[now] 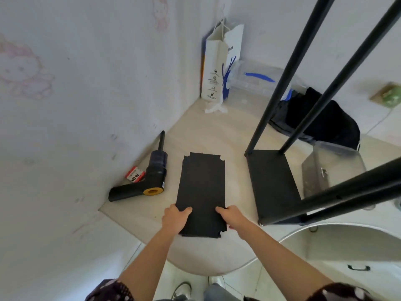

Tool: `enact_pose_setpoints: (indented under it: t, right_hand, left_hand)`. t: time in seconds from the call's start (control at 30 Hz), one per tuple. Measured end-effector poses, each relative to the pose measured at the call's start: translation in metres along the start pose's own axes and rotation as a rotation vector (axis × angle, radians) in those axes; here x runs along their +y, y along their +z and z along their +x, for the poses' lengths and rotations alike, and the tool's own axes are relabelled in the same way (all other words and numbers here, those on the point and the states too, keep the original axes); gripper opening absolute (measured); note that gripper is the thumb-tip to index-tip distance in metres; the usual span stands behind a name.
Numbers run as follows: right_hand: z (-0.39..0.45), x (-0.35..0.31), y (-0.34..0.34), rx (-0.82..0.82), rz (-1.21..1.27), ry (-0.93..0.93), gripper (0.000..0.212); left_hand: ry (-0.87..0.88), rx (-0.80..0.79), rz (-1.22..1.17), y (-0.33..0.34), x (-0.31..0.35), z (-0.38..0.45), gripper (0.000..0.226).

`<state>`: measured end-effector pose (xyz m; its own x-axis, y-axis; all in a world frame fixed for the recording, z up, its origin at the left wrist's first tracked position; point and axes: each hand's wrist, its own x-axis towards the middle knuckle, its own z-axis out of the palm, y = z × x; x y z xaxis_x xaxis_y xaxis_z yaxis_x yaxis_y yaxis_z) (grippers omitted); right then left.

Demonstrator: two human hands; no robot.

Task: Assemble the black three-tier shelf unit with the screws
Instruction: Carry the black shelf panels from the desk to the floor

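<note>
A stack of flat black shelf boards [201, 187] with notched corners lies on the pale table in front of me. My left hand [174, 219] grips its near left edge, thumb on top. My right hand [233, 217] grips its near right edge the same way. To the right stands the partly built shelf frame: a black bottom board [272, 183] with long black poles [312, 88] rising from its corners toward the camera. A black electric screwdriver [149, 181] with a yellow end lies to the left of the boards, near the wall.
A small red and white packet [135, 174] lies beside the screwdriver. A white paper bag [219, 61] stands in the far corner. A clear plastic box [332, 168] and a black bag [325, 120] sit right of the frame. The table's rounded front edge [212, 271] is close to me.
</note>
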<state>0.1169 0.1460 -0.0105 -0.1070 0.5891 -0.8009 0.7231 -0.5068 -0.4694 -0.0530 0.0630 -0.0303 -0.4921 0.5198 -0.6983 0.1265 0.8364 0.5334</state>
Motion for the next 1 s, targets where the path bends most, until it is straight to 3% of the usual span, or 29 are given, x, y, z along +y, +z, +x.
enact_pose_setpoints:
  t: [0.17,0.43,0.6,0.87,1.0]
  right_hand:
    - [-0.011,0.003,0.014,0.103,0.048,0.050,0.060]
    - [-0.036,0.017,0.031,0.137,0.368,0.050,0.025]
    - [-0.054,0.021,0.043,0.200,0.426,-0.005,0.022]
    - [-0.109,0.048,0.056,0.260,0.378,-0.017,0.031]
    - [-0.144,0.077,0.066,0.282,0.500,0.004,0.022]
  left_hand:
    - [0.000,-0.046,0.059,0.000,0.003,-0.001,0.063]
    - [0.052,-0.066,-0.250,-0.018,-0.008,-0.018,0.039]
    - [0.178,-0.110,-0.386,-0.027,-0.014,-0.035,0.034]
    - [0.277,-0.131,-0.344,-0.043,-0.019,-0.083,0.034]
    - [0.293,-0.201,-0.311,-0.043,-0.028,-0.110,0.036]
